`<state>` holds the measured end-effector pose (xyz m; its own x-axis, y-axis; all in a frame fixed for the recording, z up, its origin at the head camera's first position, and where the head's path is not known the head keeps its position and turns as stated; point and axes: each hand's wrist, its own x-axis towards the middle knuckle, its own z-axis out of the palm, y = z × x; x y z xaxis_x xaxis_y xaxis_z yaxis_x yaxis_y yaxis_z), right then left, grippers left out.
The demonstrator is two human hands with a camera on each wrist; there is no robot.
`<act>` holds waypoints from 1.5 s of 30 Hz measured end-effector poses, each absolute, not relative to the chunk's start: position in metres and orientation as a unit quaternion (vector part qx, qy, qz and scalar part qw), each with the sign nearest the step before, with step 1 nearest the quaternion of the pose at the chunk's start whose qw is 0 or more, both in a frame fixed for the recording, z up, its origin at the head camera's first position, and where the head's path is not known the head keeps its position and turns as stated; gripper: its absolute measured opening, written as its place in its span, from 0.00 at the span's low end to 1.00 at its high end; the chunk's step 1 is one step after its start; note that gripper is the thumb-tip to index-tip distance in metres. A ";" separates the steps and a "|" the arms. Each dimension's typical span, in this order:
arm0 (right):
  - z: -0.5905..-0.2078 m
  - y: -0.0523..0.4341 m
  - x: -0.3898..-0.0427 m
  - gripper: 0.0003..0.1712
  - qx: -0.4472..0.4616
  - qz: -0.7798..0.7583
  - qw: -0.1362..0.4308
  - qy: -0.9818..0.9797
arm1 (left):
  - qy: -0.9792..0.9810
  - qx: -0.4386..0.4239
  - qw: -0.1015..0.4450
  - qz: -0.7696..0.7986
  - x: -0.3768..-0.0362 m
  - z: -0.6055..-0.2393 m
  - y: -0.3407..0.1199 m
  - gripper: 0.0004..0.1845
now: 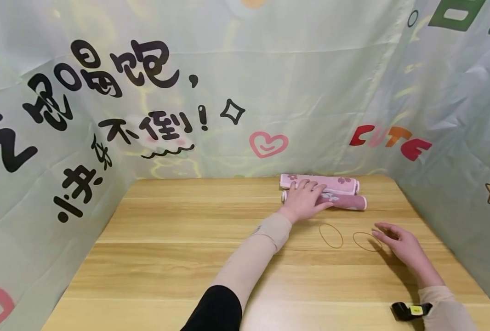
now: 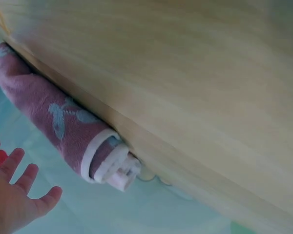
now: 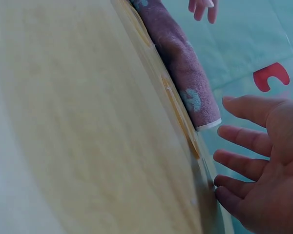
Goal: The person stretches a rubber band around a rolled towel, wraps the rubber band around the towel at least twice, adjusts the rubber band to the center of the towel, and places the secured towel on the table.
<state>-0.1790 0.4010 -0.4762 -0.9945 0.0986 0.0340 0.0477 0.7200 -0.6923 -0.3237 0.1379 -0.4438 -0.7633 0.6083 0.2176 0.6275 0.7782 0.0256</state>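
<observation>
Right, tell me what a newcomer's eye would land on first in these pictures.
Two rolled pink towels at the far edge of the wooden table stand out first: the lighter towel behind, the darker towel in front, with the left hand resting flat across them. Nearer, two rubber bands lie on the wood, the left band alone and the right band at the fingertips of the open right hand. Behind hangs a pale green cloth backdrop with bold black characters.

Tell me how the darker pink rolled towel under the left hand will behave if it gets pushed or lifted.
The darker pink rolled towel is a cylinder lying on the wooden table, so a push would probably roll it. It looks like soft terry cloth, likely light and saggy when lifted. No band shows around it, so it may unroll once the left hand lets go.
</observation>
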 end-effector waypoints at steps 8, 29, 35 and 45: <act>-0.481 0.402 -0.178 0.31 -0.052 0.385 0.049 -0.920 | -0.939 -0.329 0.084 -0.051 -0.330 -0.448 0.159 0.36; -0.487 0.409 -0.174 0.26 -0.053 0.375 0.059 -0.923 | -0.940 -0.336 0.062 0.023 -0.339 -0.460 0.208 0.35; -0.485 0.405 -0.176 0.23 -0.040 0.348 0.057 -0.935 | -0.940 -0.334 0.052 0.035 -0.339 -0.463 0.212 0.36; -0.482 0.400 -0.178 0.15 -0.046 0.317 0.075 -0.944 | -0.943 -0.330 0.025 0.032 -0.340 -0.467 0.211 0.33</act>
<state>-0.1784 0.3995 -0.4819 -0.9844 0.1351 0.1127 0.0399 0.7953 -0.6050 -0.3399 0.2114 -0.4672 -0.7811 0.6239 0.0252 0.6207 0.7802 -0.0769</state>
